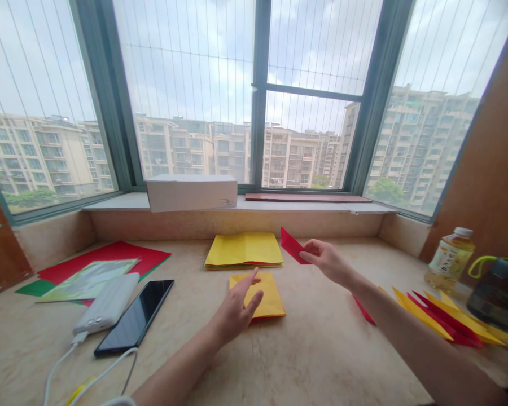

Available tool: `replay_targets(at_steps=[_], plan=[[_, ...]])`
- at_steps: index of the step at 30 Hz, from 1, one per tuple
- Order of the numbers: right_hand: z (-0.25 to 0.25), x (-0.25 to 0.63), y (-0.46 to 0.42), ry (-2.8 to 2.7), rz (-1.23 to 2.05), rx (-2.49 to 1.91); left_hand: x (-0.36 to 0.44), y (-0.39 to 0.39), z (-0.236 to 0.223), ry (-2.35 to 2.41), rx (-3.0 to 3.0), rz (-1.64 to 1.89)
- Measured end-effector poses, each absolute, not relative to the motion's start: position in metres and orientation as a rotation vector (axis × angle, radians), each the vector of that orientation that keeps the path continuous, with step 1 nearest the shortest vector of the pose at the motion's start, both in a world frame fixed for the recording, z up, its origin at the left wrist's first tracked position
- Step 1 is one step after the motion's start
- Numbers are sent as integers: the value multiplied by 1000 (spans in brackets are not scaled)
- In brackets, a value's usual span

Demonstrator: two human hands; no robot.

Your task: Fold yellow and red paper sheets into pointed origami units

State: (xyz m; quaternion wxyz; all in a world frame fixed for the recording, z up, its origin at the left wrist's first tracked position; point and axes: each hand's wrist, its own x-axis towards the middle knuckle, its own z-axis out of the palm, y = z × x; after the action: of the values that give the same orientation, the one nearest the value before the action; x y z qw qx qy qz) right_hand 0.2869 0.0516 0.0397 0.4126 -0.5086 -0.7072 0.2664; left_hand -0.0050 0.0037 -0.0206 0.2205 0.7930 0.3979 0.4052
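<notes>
My right hand (324,258) pinches a red piece of paper (293,247) by its right edge and holds it raised above the counter. My left hand (240,307) has its fingers apart and hovers over or rests on a smaller stack of yellow paper (271,293) with a red layer showing at its near edge; I cannot tell whether it touches. Just behind lies a larger stack of yellow sheets (243,248), creased down the middle, with red edges beneath. Under my right forearm, part of another red piece of paper (364,310) shows.
At right lie several folded yellow and red papers (440,318), a drink bottle (451,259) and a dark cup (497,293). To the left are a phone (136,317), a cabled white power bank (106,303) and red sheets (110,256). A white box (190,194) sits on the sill.
</notes>
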Motion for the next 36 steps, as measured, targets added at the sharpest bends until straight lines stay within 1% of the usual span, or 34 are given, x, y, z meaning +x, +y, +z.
replay_targets(at_steps=[1,3,5,7,10,12,17,19,22,28,32,36], plan=[[36,261,44,-1759,890,-1036,-4,4,-20,1079,2082,1161],[28,220,28,-1663,1196,-765,-2,5,-19,976,1905,1224],[17,195,16,-1562,1350,-679,-2,6,-16,863,1810,1266],[4,186,8,-1513,1413,-663,0,5,-15,815,1744,1276],[-12,190,4,-1514,1407,-688,3,0,-15,781,1656,1254],[-19,195,1,-1538,1335,-738,5,-3,-16,772,1614,1239],[-19,198,-4,-1625,926,-941,6,-6,-15,803,1505,1213],[-17,197,-6,-1659,859,-960,4,-6,-13,814,1476,1203],[-13,199,-8,-1615,932,-918,3,-6,-8,831,1440,1254],[-4,211,0,-1306,1189,-839,2,1,-5,848,1294,1419],[0,215,4,-1211,1285,-843,2,1,-3,818,1233,1416],[0,215,3,-1208,1324,-806,-2,-4,3,744,1245,1299]])
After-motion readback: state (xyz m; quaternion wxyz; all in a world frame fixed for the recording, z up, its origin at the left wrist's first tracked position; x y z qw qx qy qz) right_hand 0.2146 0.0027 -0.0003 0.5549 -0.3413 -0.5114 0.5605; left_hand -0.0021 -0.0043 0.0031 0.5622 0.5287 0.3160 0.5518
